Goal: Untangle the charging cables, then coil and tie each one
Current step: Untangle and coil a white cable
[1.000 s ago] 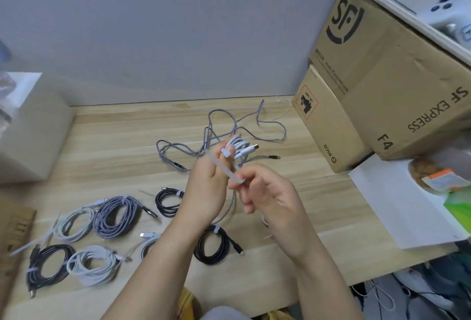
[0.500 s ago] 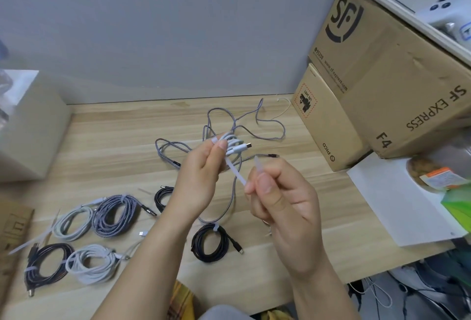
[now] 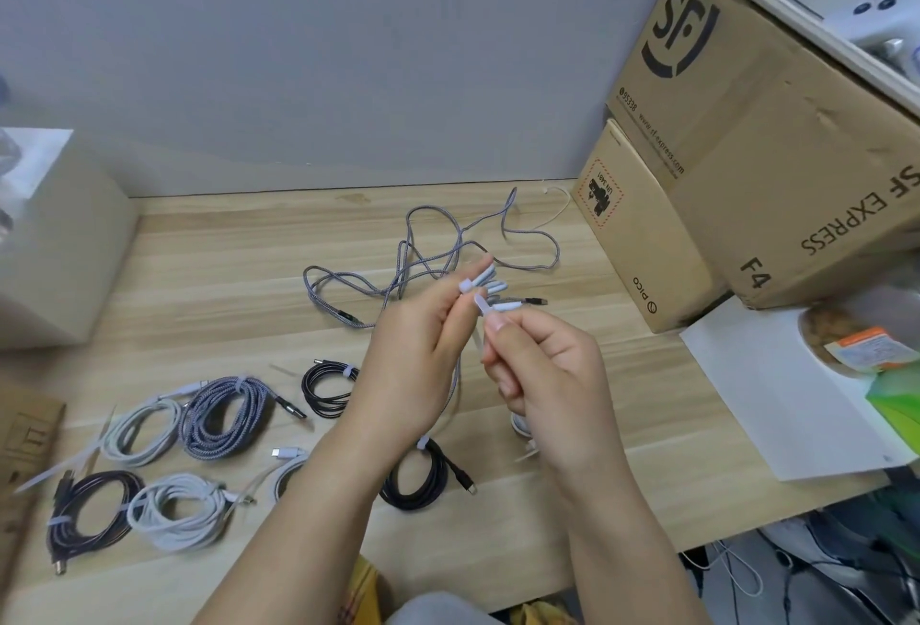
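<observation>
**A:** ok so where's this at? Both hands are up over the middle of the desk [image 3: 209, 276], nearly touching. The left hand [image 3: 413, 355] has its fingers curled round a small white coiled cable [image 3: 490, 287], loops poking out past the fingertips toward 1 o'clock. The right hand [image 3: 542, 365] pinches a pale cable tie [image 3: 479, 325] that runs up to the bundle.

**B:** Yeah, looks like the tying step to me. The coil's made and the strap is on it but not cinched. Next move probably needs the left hand to hold the loops tight while the right pulls the tail snug, otherwise the coil springs open.

**A:** And after that the loose grey braided cable [image 3: 433, 246] lying at 12 o'clock beyond the hands, not coiled yet.

**B:** Right. Finished ones sit from 7 to 9 o'clock: a grey braided coil [image 3: 224, 418], white coils [image 3: 174, 507], black coils [image 3: 415, 480].

**A:** What can't you make out?

**B:** Whether the tie's tip is threaded through its head; fingers cover it. The left forearm hides part of another white coil [image 3: 286, 467], and there's something white under the right hand I can't identify.
</observation>
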